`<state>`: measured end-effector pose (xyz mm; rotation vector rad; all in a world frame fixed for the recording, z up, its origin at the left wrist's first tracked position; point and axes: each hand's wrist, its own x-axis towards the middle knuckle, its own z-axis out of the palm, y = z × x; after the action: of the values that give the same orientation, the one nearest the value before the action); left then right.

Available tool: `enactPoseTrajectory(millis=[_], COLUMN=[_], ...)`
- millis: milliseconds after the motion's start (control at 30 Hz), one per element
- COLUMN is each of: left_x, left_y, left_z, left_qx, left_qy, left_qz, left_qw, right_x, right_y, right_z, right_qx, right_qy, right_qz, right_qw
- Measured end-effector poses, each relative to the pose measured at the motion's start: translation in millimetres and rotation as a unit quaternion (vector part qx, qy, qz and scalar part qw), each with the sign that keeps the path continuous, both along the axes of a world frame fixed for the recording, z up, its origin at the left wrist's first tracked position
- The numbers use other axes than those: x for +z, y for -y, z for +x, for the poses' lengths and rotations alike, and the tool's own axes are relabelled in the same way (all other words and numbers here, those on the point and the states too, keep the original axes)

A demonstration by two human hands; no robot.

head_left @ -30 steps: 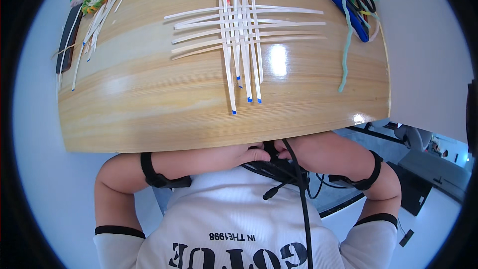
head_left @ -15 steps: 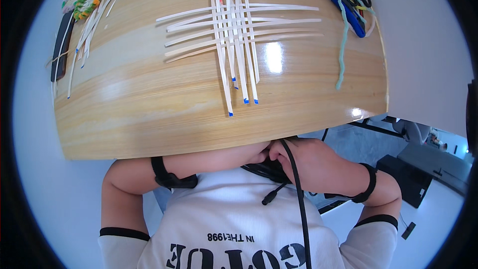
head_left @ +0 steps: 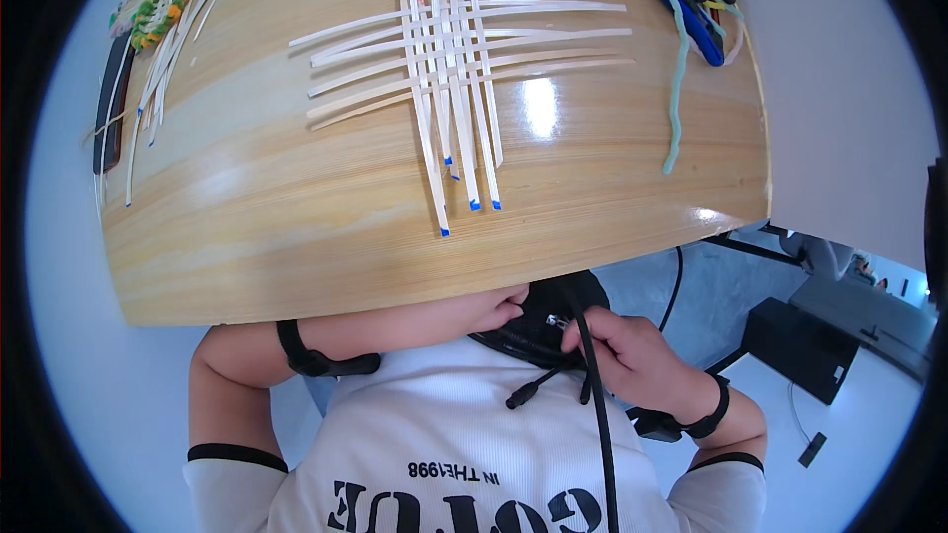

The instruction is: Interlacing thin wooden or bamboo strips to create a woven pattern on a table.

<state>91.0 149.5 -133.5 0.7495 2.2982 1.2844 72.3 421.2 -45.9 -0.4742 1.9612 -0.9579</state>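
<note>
A black zippered bag lies in my lap below the table's near edge. My left hand, fingers curled, grips the bag's left side; part of that grip is hidden. At the bag's right side my right hand is closed, its thumb and fingertips pressed together beside a metal zipper pull. What those fingertips pinch cannot be made out. A thick black cable runs down in front of the right fingertips. A loose cable plug hangs below the bag.
Pale flat strips, some with blue ends, lie woven crosswise on the wooden table. More strips, a crocheted piece and a dark bar are at left. A blue holder and mint yarn lie at right.
My right hand has moved right and down, away from my left hand, uncovering more of the black bag and its zipper pull. The view has shifted slightly.
</note>
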Motion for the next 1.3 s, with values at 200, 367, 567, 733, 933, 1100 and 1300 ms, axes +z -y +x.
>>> enactPoseTrajectory(millis=[200,367,567,733,933,1100,1300], left_x=[8,72,156,181,138,111,100], left_y=[36,79,101,105,114,132,136], left_z=[29,29,15,-24,-87,-105,-97], left_qx=[0.046,-0.085,-0.068,0.104,0.218,0.223,0.187], left_qy=[0.052,-0.023,-0.115,-0.223,-0.222,-0.245,-0.247], left_qz=[0.037,0.009,-0.049,-0.111,-0.147,-0.145,-0.167], left_qw=[0.997,0.996,0.99,0.963,0.939,0.932,0.936], right_x=[41,88,106,105,61,46,39], right_y=[-3,-5,50,99,136,134,122], right_z=[-40,-76,-100,-138,-180,-194,-211], right_qx=[0.152,0.071,0.166,0.213,0.102,0.057,0.129], right_qy=[0.0,-0.115,-0.254,-0.313,-0.331,-0.357,-0.482], right_qz=[0.024,0.05,-0.007,-0.039,-0.141,-0.208,-0.146], right_qw=[0.988,0.99,0.953,0.925,0.927,0.909,0.854])
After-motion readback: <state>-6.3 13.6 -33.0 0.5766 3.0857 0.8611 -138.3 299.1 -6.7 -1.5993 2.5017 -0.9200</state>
